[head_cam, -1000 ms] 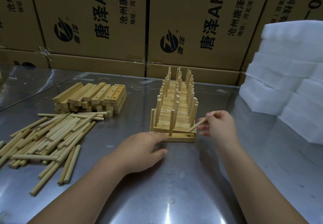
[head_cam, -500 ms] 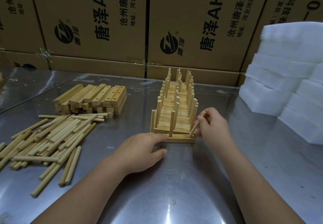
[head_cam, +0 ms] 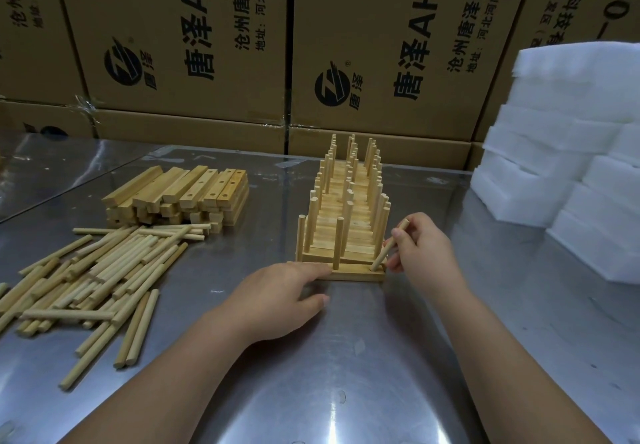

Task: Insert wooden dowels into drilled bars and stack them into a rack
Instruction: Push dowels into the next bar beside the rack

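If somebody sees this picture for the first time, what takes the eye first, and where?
The tall rack of pale wooden bars and upright dowels, in the middle of the shiny metal table. At its near end the right hand pinches a tilted wooden dowel at the front bar, which the left hand touches. A heap of loose dowels lies left; white foam blocks stand right.

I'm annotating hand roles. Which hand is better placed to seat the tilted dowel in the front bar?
Right. The right hand pinches the tilted dowel, whose lower end meets the front bar at its right end. The left hand rests on the bar's left end.
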